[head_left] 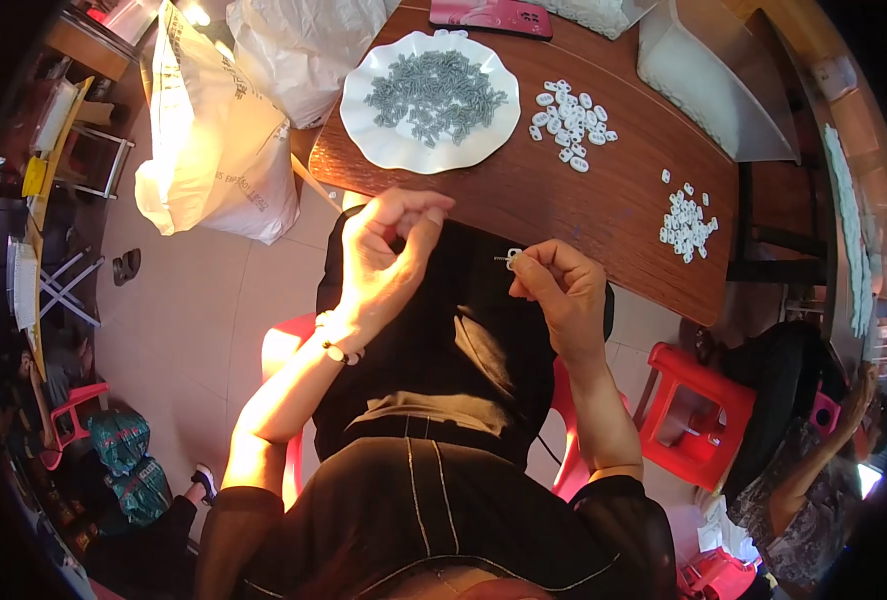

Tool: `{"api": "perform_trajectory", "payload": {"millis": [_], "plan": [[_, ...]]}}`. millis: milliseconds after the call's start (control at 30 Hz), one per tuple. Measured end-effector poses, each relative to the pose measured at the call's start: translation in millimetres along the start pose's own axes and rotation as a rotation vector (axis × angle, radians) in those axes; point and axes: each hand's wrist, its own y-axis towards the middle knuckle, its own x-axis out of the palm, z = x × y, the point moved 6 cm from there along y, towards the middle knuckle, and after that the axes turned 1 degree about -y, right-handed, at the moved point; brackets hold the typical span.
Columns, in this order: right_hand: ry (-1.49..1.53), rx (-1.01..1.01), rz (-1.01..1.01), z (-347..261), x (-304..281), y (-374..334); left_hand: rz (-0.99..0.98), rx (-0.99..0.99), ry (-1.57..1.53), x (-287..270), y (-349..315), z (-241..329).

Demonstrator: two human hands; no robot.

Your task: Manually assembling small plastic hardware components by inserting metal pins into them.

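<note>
My right hand [567, 295] pinches a small white plastic piece [513, 257] between thumb and finger, above my lap. A thin dark screw [501, 259] sticks out of it to the left. My left hand [392, 250] is raised near the table's front edge, its thumb and fingers closed together; whatever is between the tips is too small to make out. Just beyond that hand a white wavy-edged plate [359, 135] carries a heap of small grey screws [436, 95]. Loose white oval plastic pieces [572, 125] lie right of the plate.
A second pile of smaller white pieces [688, 226] is on the brown table [604, 215] at right. A pink phone-like box [492, 17] lies at the far edge. White sacks [219, 150] stand left; a red stool [699, 415] is at right. Other people sit at both sides.
</note>
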Motion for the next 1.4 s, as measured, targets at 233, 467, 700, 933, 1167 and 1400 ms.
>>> {"api": "perform_trajectory", "payload": {"millis": [233,467,700,933,1167,1400], "plan": [[0.020,-0.024,0.017,-4,-8,2,-0.129,0.393,0.710,7,59,45],[0.039,-0.070,0.051,-8,-14,3,-0.170,0.440,1.107,8,113,38],[0.045,-0.051,0.049,-6,-12,0,-0.311,0.537,0.908,58,111,46],[0.059,-0.071,0.053,-12,-14,-1,-0.576,0.704,0.978,126,103,40],[0.056,-0.116,0.075,-15,-19,-2,-0.724,0.740,1.025,159,101,24],[0.058,-0.150,0.070,-18,-22,0,-0.728,0.747,1.079,165,107,8]]}}
